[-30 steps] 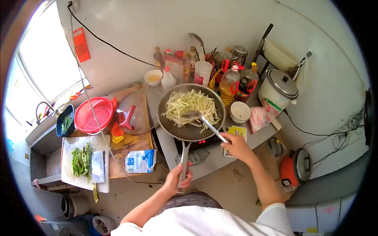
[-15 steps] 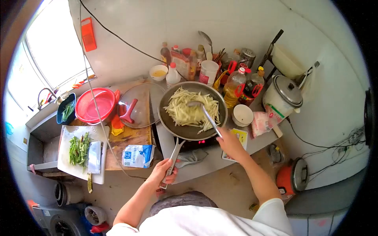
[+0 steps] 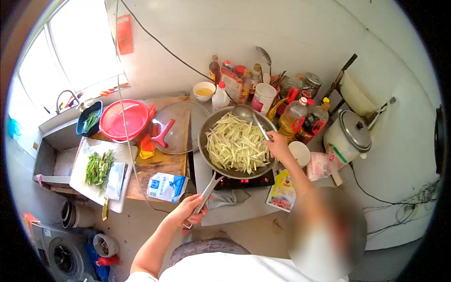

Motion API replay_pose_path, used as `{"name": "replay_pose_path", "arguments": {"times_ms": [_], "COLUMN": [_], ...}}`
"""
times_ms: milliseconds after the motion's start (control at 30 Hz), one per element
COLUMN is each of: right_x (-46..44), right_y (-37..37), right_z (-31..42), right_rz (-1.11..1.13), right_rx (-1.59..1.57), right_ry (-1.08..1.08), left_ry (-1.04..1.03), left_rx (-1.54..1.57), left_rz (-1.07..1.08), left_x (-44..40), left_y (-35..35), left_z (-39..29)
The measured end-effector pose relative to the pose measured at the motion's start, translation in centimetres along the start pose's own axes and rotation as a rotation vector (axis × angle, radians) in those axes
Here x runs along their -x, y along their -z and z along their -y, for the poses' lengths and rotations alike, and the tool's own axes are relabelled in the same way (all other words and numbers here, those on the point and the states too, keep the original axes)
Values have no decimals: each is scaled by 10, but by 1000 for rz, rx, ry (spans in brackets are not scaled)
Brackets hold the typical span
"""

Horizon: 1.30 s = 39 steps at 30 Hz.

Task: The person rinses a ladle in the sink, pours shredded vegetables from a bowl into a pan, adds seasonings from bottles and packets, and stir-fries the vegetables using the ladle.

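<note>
My left hand point(image 3: 189, 211) is wrapped round the handle of a large frying pan point(image 3: 209, 168), which rests on a black induction cooker point(image 3: 249, 182) with red lit digits. Pale green-white vegetable strips point(image 3: 238, 143) fill much of the pan. In my right hand point(image 3: 280, 146) is the handle of a metal ladle point(image 3: 243, 112), whose bowl lies at the pan's far edge, beyond the strips. Just right of the pan stands a white bowl point(image 3: 299, 153), partly behind my right forearm.
Left are a glass lid point(image 3: 181, 123), red basin point(image 3: 125, 120), cutting board point(image 3: 84, 150) with chopped greens and a knife point(image 3: 115, 181), and blue-white packet point(image 3: 167, 187). Behind stand bottles point(image 3: 292, 114); a lidded pot point(image 3: 350, 136) is at right. A blurred round patch covers the lower right.
The ladle has moved from the middle of the strips to the pan's far edge, with my right hand farther forward. The strips are more spread out. The view has shifted.
</note>
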State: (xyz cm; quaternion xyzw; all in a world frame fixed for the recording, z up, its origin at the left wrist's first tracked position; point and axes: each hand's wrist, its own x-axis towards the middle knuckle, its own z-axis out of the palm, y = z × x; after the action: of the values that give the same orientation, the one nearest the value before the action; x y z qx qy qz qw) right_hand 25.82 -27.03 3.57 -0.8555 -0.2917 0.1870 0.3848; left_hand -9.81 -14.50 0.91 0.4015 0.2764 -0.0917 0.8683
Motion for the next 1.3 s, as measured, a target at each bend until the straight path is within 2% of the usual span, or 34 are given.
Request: {"name": "replay_pose_path", "arguments": {"times_ms": [133, 233, 433, 600, 700, 733, 833, 933, 967, 1000, 1067, 1167, 1200, 1300], "right_x": [-13, 17, 120, 186, 205, 204, 180, 159, 158, 157, 156, 151, 137, 57], "right_y": [4, 30, 51, 72, 73, 59, 6, -28, -30, -30, -18, -1, -1, -16], "right_z": [-6, 11, 33, 55, 46, 21, -5, -10, -11, -10, -1, 34, 33, -11], "right_rz": [364, 409, 350, 181, 244, 136, 56, -65, -47, -32, -44, -58, -118, -471], "right_rx": [-205, -142, 235, 315, 440, 516, 595, 483, 395, 303, 257, 170, 234, 481], "right_ry": [-34, 17, 93, 86, 139, 286, 212, 218, 144, 73, 132, 11, 102, 673], "left_ry": [-4, -17, -2, 0, -5, -10, 19, -8, -22, -27, -13, -12, -23, -49], "left_rx": [-15, -44, 46, 181, 253, 268, 299, 289, 291, 267, 280, 293, 285, 269], "left_rz": [-42, -33, 25, 110, 195, 224, 205, 198, 199, 177, 151, 124, 124, 152], "left_x": [-4, -2, -8, -11, -14, -15, -17, -17, -16, -16, -16, -10, -10, -8], "left_y": [2, 2, 16, 23, 21, 19, 10, 1, 0, -1, 1, 1, 1, -2], "left_z": [0, -3, -1, 6, 10, 13, 22, 30, 32, 33, 30, 32, 30, 30]}}
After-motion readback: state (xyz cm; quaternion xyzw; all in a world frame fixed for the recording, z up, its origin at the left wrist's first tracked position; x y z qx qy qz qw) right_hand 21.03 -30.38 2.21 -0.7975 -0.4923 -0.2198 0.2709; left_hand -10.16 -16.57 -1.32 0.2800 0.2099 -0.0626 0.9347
